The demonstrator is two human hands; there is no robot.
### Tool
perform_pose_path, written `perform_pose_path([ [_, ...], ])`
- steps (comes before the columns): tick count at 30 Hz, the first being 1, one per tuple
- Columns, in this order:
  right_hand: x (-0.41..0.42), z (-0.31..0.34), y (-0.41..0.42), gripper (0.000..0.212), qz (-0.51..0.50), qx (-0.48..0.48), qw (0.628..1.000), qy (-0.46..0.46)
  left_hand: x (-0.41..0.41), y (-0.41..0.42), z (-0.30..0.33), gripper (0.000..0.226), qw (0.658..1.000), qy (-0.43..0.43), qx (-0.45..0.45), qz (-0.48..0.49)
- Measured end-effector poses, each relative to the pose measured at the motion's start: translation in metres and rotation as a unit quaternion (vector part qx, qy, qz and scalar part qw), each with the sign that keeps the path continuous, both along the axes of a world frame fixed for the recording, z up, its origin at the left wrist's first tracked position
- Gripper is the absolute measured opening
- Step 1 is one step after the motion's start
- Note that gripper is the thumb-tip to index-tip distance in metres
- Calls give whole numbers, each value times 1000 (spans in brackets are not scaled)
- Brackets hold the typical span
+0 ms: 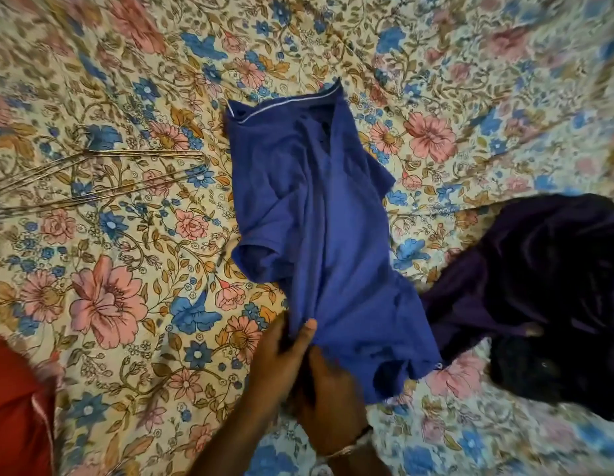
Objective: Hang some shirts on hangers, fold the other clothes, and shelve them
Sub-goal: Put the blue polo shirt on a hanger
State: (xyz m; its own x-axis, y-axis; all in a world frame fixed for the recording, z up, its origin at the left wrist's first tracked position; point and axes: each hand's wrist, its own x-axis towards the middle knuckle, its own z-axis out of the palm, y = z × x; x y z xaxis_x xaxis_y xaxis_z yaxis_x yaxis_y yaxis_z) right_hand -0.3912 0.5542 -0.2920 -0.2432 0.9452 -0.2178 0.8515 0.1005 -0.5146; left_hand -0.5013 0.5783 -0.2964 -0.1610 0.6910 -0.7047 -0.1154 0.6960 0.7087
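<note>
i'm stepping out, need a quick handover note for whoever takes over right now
Left hand and right hand both hold the hem of the blue shirt, which lies crumpled on the floral bedspread.
Wire hangers lie to its left, untouched.
Dark clothes pile sits to the right, unfolded.
Done: nothing hung or folded in view.
Left: hang the shirts, fold the rest, shelve.

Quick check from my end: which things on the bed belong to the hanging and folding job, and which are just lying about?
Job:
blue shirt, gripped at its hem by left hand and right hand
wire hangers
dark clothes

Lying about:
floral bedsheet
red cloth, purpose unclear
</note>
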Motion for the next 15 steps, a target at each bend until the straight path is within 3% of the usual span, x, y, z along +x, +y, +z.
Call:
perform_pose_path([
  [2,-10,0,-2,41,43,-10,997,58,-23,4,0,10,999,9,-4,45],
  [4,-7,-5,-5,57,-10,-3,997,80,-44,6,1,12,993,5,2,115],
  [6,6,-12,-8,77,-81,13,996,30,-59,4,4,14,988,1,6,156],
  [9,34,-29,-7,93,-208,-8,977,-48,-75,-3,-4,38,987,8,17,162],
  [12,58,-42,-3,100,-214,-30,974,-65,-75,-15,-8,47,995,27,85,42],
  [15,63,-44,10,84,-174,-18,983,-65,-57,-33,-16,112,970,122,156,-142],
])
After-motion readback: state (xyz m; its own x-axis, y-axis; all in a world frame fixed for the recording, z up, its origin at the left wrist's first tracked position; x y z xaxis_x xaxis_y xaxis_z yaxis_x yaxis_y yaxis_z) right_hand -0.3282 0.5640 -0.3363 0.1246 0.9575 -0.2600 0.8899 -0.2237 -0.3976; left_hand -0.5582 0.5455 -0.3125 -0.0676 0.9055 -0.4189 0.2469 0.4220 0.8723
